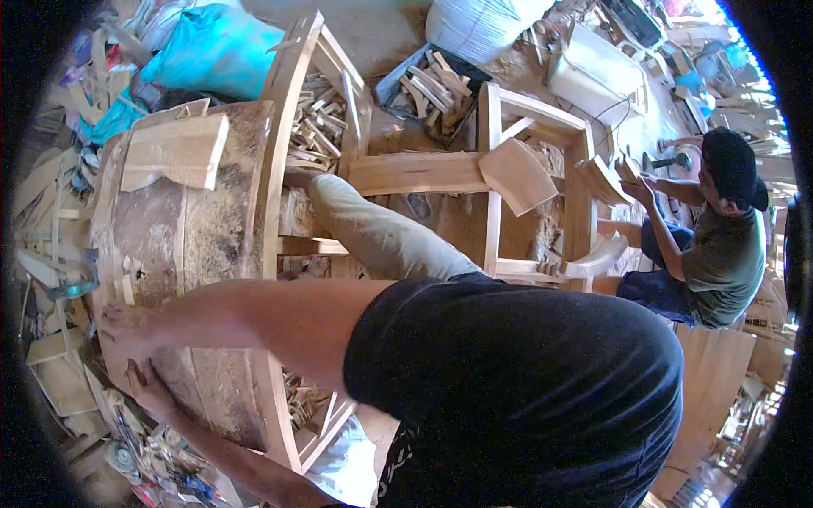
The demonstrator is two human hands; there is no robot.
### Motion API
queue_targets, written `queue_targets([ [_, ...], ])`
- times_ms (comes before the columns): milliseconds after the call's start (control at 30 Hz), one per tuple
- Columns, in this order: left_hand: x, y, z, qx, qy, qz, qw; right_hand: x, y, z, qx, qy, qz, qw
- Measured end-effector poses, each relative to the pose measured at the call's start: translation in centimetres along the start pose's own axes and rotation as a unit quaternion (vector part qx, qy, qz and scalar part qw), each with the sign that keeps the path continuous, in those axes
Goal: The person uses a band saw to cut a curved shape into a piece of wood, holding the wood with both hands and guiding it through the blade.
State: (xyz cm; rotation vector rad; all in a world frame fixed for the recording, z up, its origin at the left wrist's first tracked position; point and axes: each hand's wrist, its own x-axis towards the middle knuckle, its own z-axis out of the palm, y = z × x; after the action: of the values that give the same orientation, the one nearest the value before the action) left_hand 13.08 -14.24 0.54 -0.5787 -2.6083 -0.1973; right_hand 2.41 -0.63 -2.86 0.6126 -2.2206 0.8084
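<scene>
Counter (161, 233) stands beside the person's leg (373, 224). The right hand (129, 330) and left hand (148, 385) are at its far edge, maybe to lean; whether the fingers grip, one cannot tell. Wood (179, 148) lies flat on it, likely to stay put.

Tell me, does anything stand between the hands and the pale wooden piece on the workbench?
Nothing visible blocks the right hand: worn workbench top lies between it and the pale wooden piece. For the left hand, the right forearm crosses the straight line in this view.
</scene>
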Motion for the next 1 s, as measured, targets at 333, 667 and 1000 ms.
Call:
queue_targets([
  [333, -4.5, 11.0, -9.6, -0.138, -0.044, -0.17, 0.975, -9.5, -4.4, -21.4, 0.105, -0.018, -0.078, 0.991],
  [667, -1.0, 6.0, -9.0, -0.02, -0.092, -0.047, 0.994, -11.4, -10.0, -23.6, 0.242, -0.112, -0.05, 0.962],
  [1000, -2.6, 7.0, -8.2, -0.001, 0.019, -0.086, 0.996, -5.7, -5.7, -17.2, 0.107, -0.127, -0.012, 0.986],
])
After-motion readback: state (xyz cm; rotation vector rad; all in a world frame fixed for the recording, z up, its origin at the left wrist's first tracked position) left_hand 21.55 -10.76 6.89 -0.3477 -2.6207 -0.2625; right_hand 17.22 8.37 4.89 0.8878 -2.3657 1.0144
